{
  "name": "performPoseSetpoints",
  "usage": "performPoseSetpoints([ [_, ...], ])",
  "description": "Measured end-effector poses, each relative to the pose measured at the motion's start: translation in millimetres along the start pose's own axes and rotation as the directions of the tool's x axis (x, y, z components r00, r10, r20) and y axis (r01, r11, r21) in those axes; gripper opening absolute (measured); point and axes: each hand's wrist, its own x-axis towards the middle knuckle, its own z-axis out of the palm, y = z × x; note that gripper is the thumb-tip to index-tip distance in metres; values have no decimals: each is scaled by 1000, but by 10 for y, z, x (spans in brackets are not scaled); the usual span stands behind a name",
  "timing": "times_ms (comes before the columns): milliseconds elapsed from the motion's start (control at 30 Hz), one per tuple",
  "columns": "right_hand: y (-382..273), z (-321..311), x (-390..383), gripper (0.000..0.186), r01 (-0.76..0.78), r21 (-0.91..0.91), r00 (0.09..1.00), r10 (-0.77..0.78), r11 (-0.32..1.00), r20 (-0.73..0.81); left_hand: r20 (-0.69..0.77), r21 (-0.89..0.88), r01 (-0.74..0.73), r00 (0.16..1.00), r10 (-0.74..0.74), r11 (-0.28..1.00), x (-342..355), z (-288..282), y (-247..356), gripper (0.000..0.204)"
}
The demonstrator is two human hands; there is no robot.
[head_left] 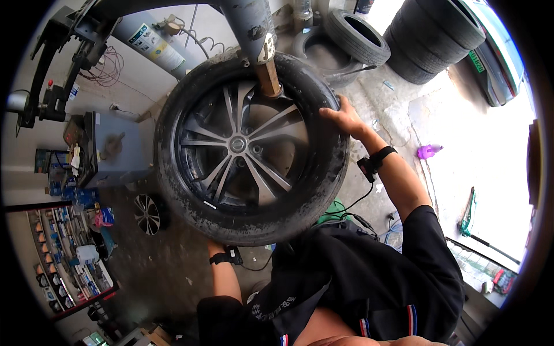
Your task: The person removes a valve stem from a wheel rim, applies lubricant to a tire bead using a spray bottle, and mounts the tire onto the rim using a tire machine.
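A black tyre (332, 155) sits around a silver-and-black alloy rim (238, 144) in front of me. The grey vertical post of a tyre-changing machine (248, 29) comes down from above. Its brownish lower end (267, 79) reaches the far part of the rim, just inside the tyre. My right hand (344, 118) grips the tyre's right edge, fingers over the sidewall. Below the tyre's near edge, my left hand (216, 247) is mostly hidden; only the wrist side shows, so its fingers cannot be made out. Black straps with small devices circle both wrists.
Several loose tyres (435, 37) are stacked at the far right, near a parked car (501, 57). Another alloy wheel (148, 214) is on the floor at left, beside a grey cabinet (124, 155). A tool rack (72, 254) stands lower left; a green-handled jack (468, 213) lies right.
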Motion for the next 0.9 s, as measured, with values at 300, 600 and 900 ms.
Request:
performPoseSetpoints([
  [300, 76, 13, -29, 106, 1, -51, 999, -4, 999, -48, -27, -20, 14, 1000, -15, 1000, -91, -147, -120, 75],
  [600, 86, 26, -24, 107, -24, -32, 998, 22, 999, -55, -28, -35, 23, 999, -24, 999, -82, -191, -130, 74],
  [900, -56, 36, -245, 105, -63, -60, 997, 60, 996, -50, -12, -29, -10, 1000, 10, 1000, -21, -211, -23, 74],
])
